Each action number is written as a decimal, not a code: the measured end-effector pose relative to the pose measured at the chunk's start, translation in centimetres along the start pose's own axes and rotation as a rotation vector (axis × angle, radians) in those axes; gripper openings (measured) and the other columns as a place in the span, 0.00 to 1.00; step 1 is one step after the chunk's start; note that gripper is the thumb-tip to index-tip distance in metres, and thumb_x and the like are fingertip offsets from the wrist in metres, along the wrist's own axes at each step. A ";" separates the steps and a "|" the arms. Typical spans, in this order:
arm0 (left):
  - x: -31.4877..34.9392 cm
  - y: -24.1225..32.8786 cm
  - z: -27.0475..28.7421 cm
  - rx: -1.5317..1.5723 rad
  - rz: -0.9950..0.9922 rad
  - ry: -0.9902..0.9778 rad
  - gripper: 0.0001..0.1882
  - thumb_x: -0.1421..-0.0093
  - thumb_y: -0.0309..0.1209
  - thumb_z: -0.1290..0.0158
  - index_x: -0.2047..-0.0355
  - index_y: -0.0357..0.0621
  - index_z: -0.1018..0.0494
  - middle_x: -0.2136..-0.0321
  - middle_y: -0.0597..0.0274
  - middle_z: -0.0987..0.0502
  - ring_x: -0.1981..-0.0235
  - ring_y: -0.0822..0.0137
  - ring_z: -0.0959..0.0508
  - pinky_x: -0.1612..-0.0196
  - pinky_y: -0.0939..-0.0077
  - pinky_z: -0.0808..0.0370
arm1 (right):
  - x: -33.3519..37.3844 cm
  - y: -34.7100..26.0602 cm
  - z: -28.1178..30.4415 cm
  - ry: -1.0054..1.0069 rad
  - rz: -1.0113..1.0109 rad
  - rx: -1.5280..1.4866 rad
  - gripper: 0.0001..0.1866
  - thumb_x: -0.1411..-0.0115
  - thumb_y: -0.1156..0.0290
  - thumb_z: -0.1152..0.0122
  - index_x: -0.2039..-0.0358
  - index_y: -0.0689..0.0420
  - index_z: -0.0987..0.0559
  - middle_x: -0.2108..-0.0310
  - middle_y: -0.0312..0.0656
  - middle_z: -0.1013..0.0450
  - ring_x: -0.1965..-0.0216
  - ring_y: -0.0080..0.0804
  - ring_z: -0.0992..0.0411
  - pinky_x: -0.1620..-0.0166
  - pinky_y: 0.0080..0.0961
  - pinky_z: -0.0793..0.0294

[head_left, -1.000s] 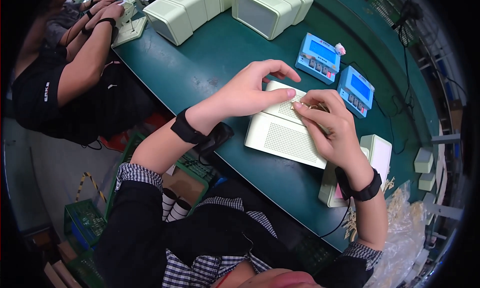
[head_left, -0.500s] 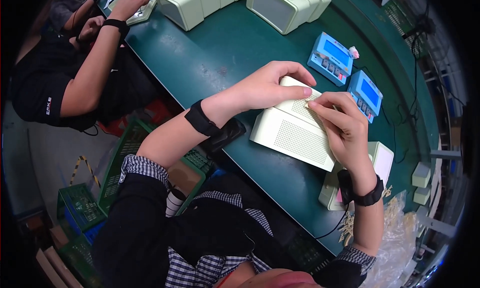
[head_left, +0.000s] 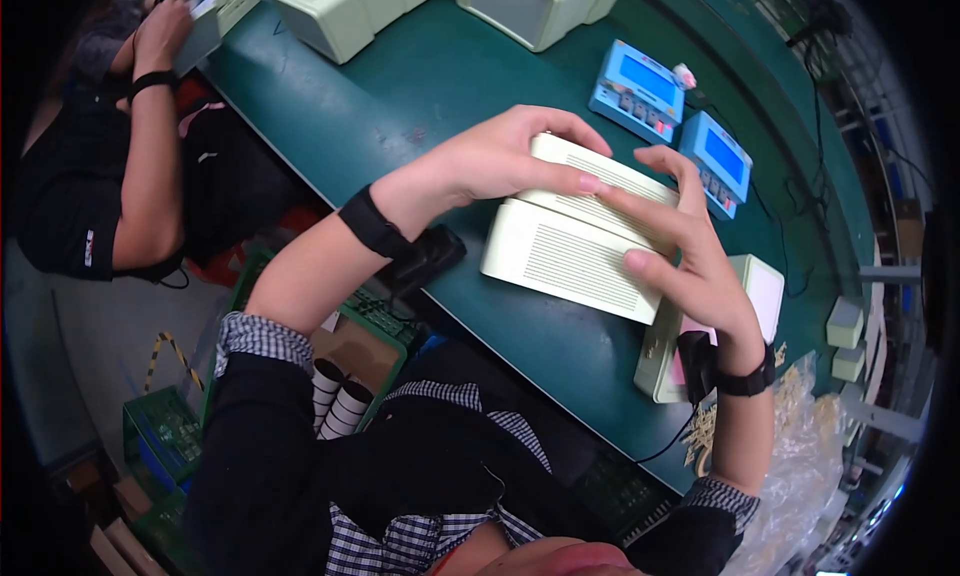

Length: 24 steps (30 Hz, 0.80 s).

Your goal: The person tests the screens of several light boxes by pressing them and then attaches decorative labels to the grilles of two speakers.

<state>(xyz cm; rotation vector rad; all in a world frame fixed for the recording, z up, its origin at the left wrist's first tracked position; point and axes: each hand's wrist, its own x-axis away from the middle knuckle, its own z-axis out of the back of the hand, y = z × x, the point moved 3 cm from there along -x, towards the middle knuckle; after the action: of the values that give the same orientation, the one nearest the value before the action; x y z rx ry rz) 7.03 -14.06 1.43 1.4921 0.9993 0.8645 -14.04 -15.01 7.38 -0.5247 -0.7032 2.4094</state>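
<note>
The cream slotted housing point(head_left: 570, 261) lies on the green table point(head_left: 430, 106) between the hands, its long axis running left to right, slanting toward the person at the right end. The left hand point(head_left: 485, 161) spans the housing's far left corner, thumb on top; whether it clamps, I cannot tell. The right hand point(head_left: 705, 261) crosses the housing's right end, thumb and fingers apart, index tip beside the left thumb. 2 blue screened instruments point(head_left: 640, 91) stand beyond the housing.

Display units point(head_left: 637, 92) stand on the table point(head_left: 400, 166), behind and right of the casing point(head_left: 575, 261).
</note>
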 end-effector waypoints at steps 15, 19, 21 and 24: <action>-1.6 3.5 -0.9 -0.289 0.432 -0.074 0.27 0.46 0.35 0.36 0.49 0.34 0.26 0.58 0.54 0.22 0.59 0.69 0.21 0.58 0.77 0.23 | -1.1 2.5 -1.3 0.026 -0.684 -0.853 0.14 0.44 0.73 0.35 0.58 0.60 0.25 0.59 0.45 0.24 0.59 0.30 0.23 0.55 0.25 0.25; -1.8 3.3 -0.9 -0.424 0.381 -0.048 0.28 0.47 0.38 0.34 0.51 0.32 0.24 0.60 0.53 0.20 0.61 0.69 0.20 0.60 0.77 0.23 | -1.2 2.4 -1.5 0.031 -0.687 -0.922 0.15 0.44 0.73 0.34 0.57 0.60 0.25 0.59 0.45 0.24 0.58 0.29 0.23 0.55 0.24 0.24; -1.7 3.1 -0.9 -0.483 0.340 -0.031 0.28 0.47 0.39 0.33 0.52 0.32 0.23 0.61 0.53 0.20 0.62 0.69 0.19 0.60 0.78 0.24 | -0.9 2.3 -1.6 0.056 -0.604 -0.923 0.16 0.43 0.72 0.34 0.56 0.61 0.25 0.59 0.45 0.24 0.57 0.29 0.24 0.54 0.25 0.24; -1.9 3.4 -1.2 -0.531 0.272 0.007 0.29 0.51 0.45 0.32 0.57 0.33 0.20 0.64 0.52 0.19 0.63 0.65 0.18 0.63 0.72 0.23 | 0.1 2.9 -2.2 0.068 -0.535 -0.939 0.17 0.43 0.71 0.33 0.55 0.61 0.25 0.58 0.45 0.24 0.56 0.29 0.24 0.53 0.25 0.24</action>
<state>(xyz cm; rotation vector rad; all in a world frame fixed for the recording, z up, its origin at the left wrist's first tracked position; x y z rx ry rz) 5.62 -15.58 4.92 1.1752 0.5147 1.2192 -14.20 -16.13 3.95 -0.6530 -1.6960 1.4604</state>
